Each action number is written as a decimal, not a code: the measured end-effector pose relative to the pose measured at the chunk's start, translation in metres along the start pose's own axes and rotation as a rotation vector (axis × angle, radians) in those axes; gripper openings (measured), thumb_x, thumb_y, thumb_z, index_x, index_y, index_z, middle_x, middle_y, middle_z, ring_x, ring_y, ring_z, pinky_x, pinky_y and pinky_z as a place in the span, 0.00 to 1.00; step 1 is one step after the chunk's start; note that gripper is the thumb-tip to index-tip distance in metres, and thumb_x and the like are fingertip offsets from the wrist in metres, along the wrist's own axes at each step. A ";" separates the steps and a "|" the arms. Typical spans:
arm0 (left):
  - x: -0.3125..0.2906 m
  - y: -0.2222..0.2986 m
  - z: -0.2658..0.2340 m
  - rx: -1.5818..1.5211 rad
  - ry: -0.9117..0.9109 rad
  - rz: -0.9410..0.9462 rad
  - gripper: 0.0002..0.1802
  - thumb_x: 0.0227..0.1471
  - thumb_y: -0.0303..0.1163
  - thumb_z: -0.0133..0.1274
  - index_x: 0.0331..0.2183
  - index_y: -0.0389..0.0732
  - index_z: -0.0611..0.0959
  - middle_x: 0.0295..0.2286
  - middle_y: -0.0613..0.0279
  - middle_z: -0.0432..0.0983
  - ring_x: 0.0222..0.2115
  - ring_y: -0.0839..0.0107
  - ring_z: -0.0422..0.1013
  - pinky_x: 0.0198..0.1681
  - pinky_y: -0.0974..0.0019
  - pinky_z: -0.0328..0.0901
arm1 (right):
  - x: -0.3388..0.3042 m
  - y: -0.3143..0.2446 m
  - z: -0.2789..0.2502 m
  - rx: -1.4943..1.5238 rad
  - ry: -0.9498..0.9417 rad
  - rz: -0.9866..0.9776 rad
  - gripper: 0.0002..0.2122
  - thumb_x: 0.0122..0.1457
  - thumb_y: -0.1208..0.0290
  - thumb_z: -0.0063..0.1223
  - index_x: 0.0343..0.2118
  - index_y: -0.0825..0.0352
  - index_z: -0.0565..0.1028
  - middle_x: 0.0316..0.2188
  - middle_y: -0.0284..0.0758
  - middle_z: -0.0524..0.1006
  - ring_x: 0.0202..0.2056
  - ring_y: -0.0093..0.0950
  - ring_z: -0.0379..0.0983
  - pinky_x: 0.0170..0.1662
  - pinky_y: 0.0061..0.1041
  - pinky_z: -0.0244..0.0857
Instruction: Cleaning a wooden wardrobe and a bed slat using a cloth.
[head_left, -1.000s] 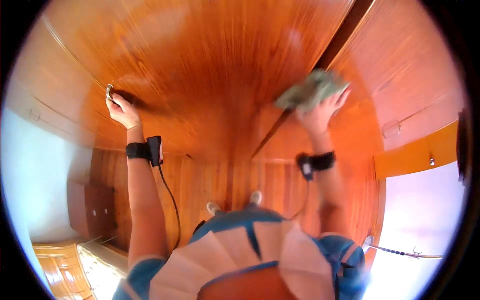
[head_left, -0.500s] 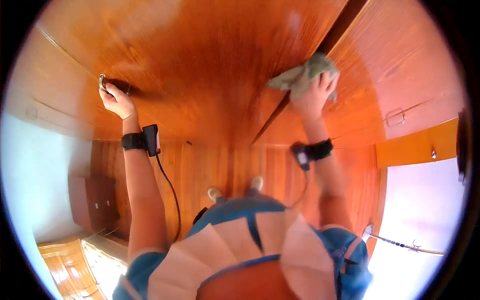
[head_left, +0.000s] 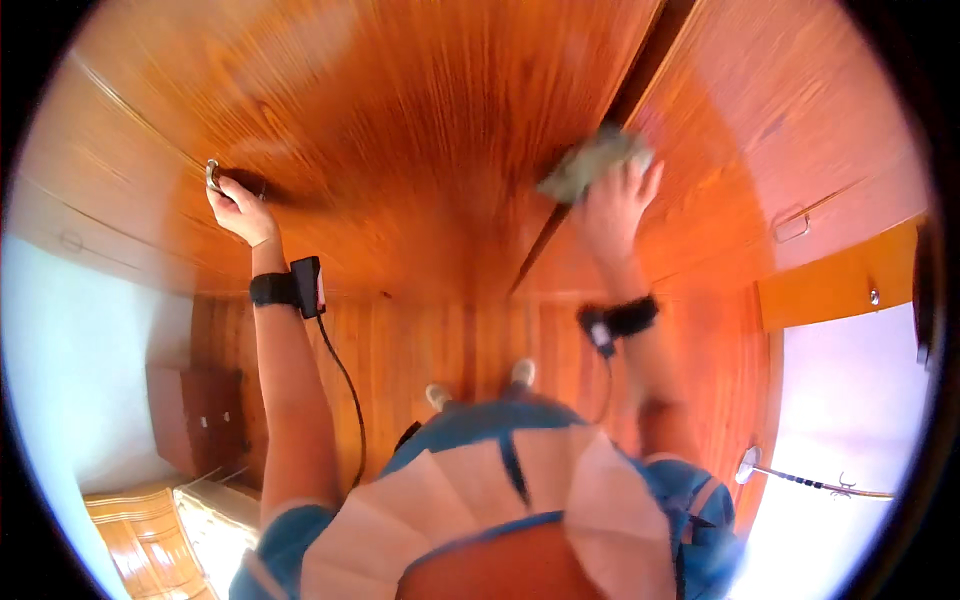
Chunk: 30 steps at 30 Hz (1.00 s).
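A glossy reddish-brown wooden cabinet door [head_left: 400, 110] fills the upper part of the view. My left hand [head_left: 241, 212] is closed around a metal door handle [head_left: 212, 175] at the left. At the upper right, my right hand [head_left: 612, 205] presses a grey-green cloth [head_left: 588, 166] flat against the wood, beside the dark gap [head_left: 640, 85] along the door's edge. The right fingers are partly blurred and lie over the cloth.
Another door panel with a metal handle [head_left: 791, 228] lies to the right. Below is a wooden plank floor [head_left: 480, 335]. A dark brown small cabinet [head_left: 198, 420] stands at the left; a coat stand [head_left: 815, 483] is at the lower right.
My right hand and the cloth have slid a little to the left across the wood, and the cloth has bunched differently. The left hand keeps its hold on the handle.
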<state>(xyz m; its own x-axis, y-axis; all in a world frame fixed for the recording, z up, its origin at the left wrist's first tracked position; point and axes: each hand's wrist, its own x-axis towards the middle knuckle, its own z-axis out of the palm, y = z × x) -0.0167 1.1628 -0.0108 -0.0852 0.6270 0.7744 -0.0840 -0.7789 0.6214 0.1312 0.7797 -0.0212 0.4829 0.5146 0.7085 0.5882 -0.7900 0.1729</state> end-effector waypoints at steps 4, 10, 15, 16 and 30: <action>0.003 -0.009 0.004 -0.007 0.026 0.028 0.15 0.50 0.34 0.39 0.36 0.34 0.72 0.22 0.62 0.67 0.23 0.74 0.61 0.28 0.71 0.58 | 0.058 0.009 -0.018 0.060 0.338 -0.009 0.16 0.37 0.68 0.50 0.33 0.64 0.70 0.39 0.35 0.63 0.48 0.39 0.51 0.50 0.55 0.36; 0.001 0.001 0.000 0.028 -0.040 -0.116 0.18 0.51 0.35 0.38 0.41 0.34 0.69 0.26 0.64 0.66 0.27 0.74 0.60 0.33 0.71 0.58 | 0.016 0.005 0.025 0.078 0.322 0.026 0.19 0.37 0.62 0.52 0.36 0.63 0.70 0.40 0.36 0.63 0.47 0.40 0.52 0.50 0.56 0.36; 0.002 0.004 -0.001 0.079 -0.058 -0.096 0.19 0.51 0.37 0.38 0.40 0.34 0.70 0.30 0.61 0.69 0.30 0.74 0.62 0.36 0.71 0.58 | -0.082 -0.009 0.072 -0.088 -0.095 -0.121 0.17 0.38 0.64 0.51 0.34 0.65 0.71 0.42 0.35 0.64 0.47 0.38 0.53 0.53 0.54 0.34; 0.003 0.004 -0.002 0.077 -0.054 -0.096 0.19 0.51 0.37 0.38 0.40 0.34 0.70 0.30 0.61 0.69 0.30 0.74 0.62 0.36 0.71 0.58 | -0.099 -0.011 0.076 -0.097 -0.210 -0.172 0.17 0.38 0.66 0.50 0.35 0.65 0.71 0.42 0.36 0.63 0.48 0.38 0.52 0.53 0.53 0.33; 0.003 -0.010 -0.005 0.033 -0.036 -0.152 0.15 0.50 0.32 0.39 0.39 0.35 0.71 0.23 0.63 0.68 0.23 0.74 0.61 0.29 0.71 0.59 | 0.030 -0.045 -0.012 0.790 0.334 0.195 0.18 0.41 0.77 0.37 0.39 0.73 0.61 0.41 0.48 0.58 0.41 0.47 0.53 0.47 0.43 0.44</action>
<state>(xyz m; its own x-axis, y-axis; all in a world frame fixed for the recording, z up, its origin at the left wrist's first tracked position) -0.0206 1.1727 -0.0159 -0.0384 0.7374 0.6744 -0.0602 -0.6753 0.7350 0.1115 0.8264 0.0008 0.4790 0.1724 0.8607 0.8518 -0.3284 -0.4082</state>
